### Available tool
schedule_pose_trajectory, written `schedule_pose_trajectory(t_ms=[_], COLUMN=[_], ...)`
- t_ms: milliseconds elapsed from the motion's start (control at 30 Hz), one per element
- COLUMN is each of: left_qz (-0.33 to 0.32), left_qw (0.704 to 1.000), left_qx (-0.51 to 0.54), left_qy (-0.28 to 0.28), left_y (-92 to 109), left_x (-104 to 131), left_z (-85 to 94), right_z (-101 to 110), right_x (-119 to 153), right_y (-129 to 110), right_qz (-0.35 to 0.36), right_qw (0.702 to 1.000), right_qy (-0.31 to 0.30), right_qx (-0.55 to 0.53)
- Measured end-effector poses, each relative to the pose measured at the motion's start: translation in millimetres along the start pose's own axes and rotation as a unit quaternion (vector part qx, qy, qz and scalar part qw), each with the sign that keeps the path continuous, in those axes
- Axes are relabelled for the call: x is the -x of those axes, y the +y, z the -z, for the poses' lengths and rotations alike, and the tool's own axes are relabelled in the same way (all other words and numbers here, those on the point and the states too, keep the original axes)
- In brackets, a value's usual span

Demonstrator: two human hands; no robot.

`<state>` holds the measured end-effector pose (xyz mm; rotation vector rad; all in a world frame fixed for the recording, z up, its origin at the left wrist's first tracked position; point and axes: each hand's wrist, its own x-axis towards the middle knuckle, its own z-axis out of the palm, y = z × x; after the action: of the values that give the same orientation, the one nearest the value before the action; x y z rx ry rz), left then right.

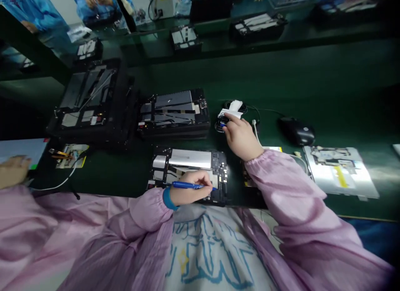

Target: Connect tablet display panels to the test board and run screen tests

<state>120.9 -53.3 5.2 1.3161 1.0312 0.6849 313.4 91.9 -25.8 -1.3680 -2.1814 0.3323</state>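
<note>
On my feed, the fingers of the left hand [190, 195] are grasping a blue pen [184, 184], its length lying crosswise over an opened device [190, 157]. The fingers of the right hand [243, 136] are touching a white slip [235, 106] on a coiled black cable [222, 118]; whether they are actually gripping anything there, I cannot tell.

The device is lying flat by the near edge of the counter [312, 86], its lower part hiding behind the left hand. It is showing me a black frame, a bright silver block across its top, dark ribbon strips and small components crowding its right side.

Farther out, I am seeing a stack of similar devices [175, 105] standing just behind it, and a taller stack [73, 93] rising more to the left. A black mouse [296, 131] is sitting right of the cable, and a silver panel [359, 178] with a yellow strip is lying toward the right by the near edge. The counter is looking dark green and faintly glossy. Toward its left, a co-worker's hand [14, 169] in a pink sleeve is resting by a pale panel [21, 148]. More opened devices [184, 36] are lining a ledge [150, 43] along the far edge, and beyond it I am making out people in blue [40, 11] before a pale wall [62, 3].
</note>
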Motion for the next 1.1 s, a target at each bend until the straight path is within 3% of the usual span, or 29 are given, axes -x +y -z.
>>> schedule_pose_trajectory(t_ms=[133, 233, 333, 467, 567, 733, 867, 1000, 1100], left_qz=[-0.024, -0.043, -0.064, -0.143, -0.185, -0.176, -0.175, -0.220, -0.239], left_qw=[0.997, 0.990, 0.986, 0.989, 0.972, 0.971, 0.980, 0.973, 0.960], left_qx=[-0.076, -0.128, -0.149, -0.013, 0.110, 0.139, 0.077, -0.064, -0.145], left_qy=[-0.018, -0.029, -0.041, 0.036, 0.088, 0.080, 0.063, 0.034, 0.030], left_y=[-4.5, -5.2, -5.7, -8.8, -10.8, -13.0, -10.5, 6.1, 16.8], left_x=[-6.0, -7.3, -5.9, -0.2, 3.3, 5.1, 5.5, 8.0, 17.5], left_z=[-4.3, -4.2, -3.5, -0.2, 2.9, 4.6, 4.4, 7.2, 23.1], right_z=[-5.1, 4.7, 19.7, 33.1, 33.6, 26.9, 22.6, 23.5, 24.1], right_x=[-4.1, -1.4, 13.9, 56.3, 87.4, 106.4, 104.2, 104.3, 105.9], right_y=[3.6, 1.2, -10.5, -36.9, -50.6, -56.0, -62.9, -76.1, -77.2], right_qz=[-0.012, -0.017, 0.021, 0.106, 0.136, 0.144, 0.148, 0.160, 0.142], right_qw=[1.000, 1.000, 0.996, 0.966, 0.942, 0.930, 0.924, 0.910, 0.935], right_qy=[0.008, -0.001, -0.022, -0.103, -0.145, -0.139, -0.142, -0.142, -0.146], right_qx=[-0.006, -0.022, -0.079, -0.213, -0.272, -0.308, -0.324, -0.354, -0.291])
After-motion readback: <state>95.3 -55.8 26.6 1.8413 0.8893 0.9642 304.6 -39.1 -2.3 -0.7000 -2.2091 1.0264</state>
